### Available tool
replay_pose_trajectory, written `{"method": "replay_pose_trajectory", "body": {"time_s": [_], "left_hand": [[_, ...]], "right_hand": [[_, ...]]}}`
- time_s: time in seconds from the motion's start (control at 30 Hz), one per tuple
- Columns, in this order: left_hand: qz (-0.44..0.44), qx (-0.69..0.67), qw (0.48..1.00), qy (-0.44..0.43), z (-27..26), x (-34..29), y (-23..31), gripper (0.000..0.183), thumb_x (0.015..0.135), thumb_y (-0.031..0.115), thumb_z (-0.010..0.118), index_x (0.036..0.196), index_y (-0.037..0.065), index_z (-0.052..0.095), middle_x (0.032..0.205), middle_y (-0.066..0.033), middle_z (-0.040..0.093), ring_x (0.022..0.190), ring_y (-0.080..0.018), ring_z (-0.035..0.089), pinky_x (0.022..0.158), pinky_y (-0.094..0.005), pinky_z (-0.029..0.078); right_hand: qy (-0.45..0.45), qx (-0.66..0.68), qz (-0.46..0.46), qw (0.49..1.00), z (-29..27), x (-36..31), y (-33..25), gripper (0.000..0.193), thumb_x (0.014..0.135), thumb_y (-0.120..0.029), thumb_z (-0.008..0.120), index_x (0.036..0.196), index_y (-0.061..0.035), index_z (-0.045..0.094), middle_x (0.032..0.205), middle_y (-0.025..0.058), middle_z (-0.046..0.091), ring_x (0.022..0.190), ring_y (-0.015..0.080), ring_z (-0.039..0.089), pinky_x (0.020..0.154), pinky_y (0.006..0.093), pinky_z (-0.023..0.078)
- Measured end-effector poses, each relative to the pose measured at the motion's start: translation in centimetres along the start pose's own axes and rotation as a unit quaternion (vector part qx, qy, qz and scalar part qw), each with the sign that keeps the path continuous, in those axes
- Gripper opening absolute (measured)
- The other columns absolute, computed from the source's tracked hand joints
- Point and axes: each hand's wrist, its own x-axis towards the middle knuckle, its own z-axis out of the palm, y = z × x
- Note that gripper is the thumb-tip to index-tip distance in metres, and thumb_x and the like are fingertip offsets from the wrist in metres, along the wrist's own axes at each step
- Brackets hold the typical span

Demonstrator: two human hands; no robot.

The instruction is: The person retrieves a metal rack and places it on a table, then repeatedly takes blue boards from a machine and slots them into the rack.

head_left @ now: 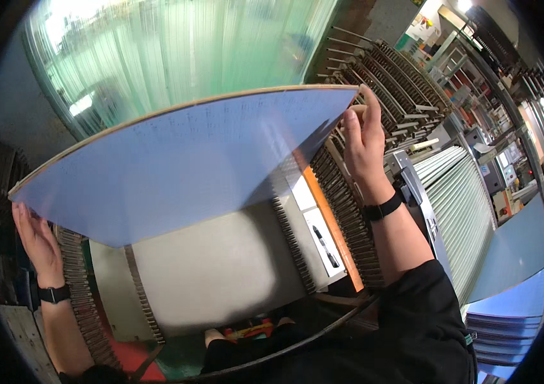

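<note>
A large blue panel [176, 160] with a thin pale edge stands tilted in front of me, its lower edge near a light grey board [220, 275]. My left hand [38, 246] holds it at the left corner, fingers against the edge and partly hidden. At the upper right corner, my right hand [366, 144] grips the panel with its fingers bent around the side. Below that hand, a black marker [325, 246] lies on white paper beside an orange strip [336, 230]. The panel hides part of the grey board.
A translucent strip curtain [189, 51] hangs beyond the panel. Racks of metal rods [393, 89] rise at the far right. A roller conveyor [454, 198] runs along the right, with several stacked blue panels [508, 326] at the lower right. Spring-like rows [294, 243] flank the grey board.
</note>
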Motion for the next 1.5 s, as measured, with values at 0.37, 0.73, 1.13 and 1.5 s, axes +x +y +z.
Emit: {"method": "replay_pose_trajectory", "body": {"time_s": [0.37,0.73,1.13,1.5], "left_hand": [[0.006,0.52,0.811,-0.268,-3.9,-2.1,2.0,0.063,0.092,0.02,0.065,0.145,-0.002,0.037,0.145,-0.0193,0.043,0.13,-0.0305,0.044,0.108,-0.0374,0.034],[0.07,0.422,0.901,-0.076,-3.7,0.2,9.1,0.043,0.093,0.01,0.062,0.132,-0.004,0.052,0.114,-0.0064,0.062,0.094,-0.0151,0.056,0.086,-0.0273,0.044],[0.329,0.459,0.823,-0.067,-6.9,-2.1,8.3,0.053,0.09,0.027,0.062,0.134,0.0,0.048,0.143,-0.0171,0.044,0.135,-0.0313,0.04,0.113,-0.0412,0.031],[0.176,0.155,0.971,-0.042,-5.8,-3.8,8.3,0.051,0.099,0.027,0.053,0.142,0.002,0.042,0.122,-0.0114,0.06,0.106,-0.0183,0.061,0.096,-0.032,0.05]], "right_hand": [[-0.254,0.061,0.374,0.89,-6.6,-4.4,3.3,0.051,0.096,-0.034,0.058,0.129,0.0041,0.051,0.107,0.0122,0.064,0.094,0.0163,0.059,0.08,0.028,0.047],[-0.159,0.248,0.284,0.913,-6.3,-4.0,-5.1,0.043,0.095,-0.019,0.061,0.131,0.0003,0.046,0.106,0.0067,0.059,0.093,0.0111,0.057,0.078,0.0254,0.048],[-0.035,0.174,0.06,0.982,-4.2,-5.4,-4.8,0.058,0.088,-0.007,0.062,0.14,0.0049,0.039,0.131,0.0146,0.052,0.121,0.0214,0.05,0.104,0.0348,0.04],[-0.003,0.152,0.028,0.988,-3.0,-5.7,-6.0,0.077,0.087,-0.014,0.069,0.148,0.0019,0.026,0.131,0.0135,0.051,0.12,0.021,0.05,0.106,0.0342,0.038]]}}
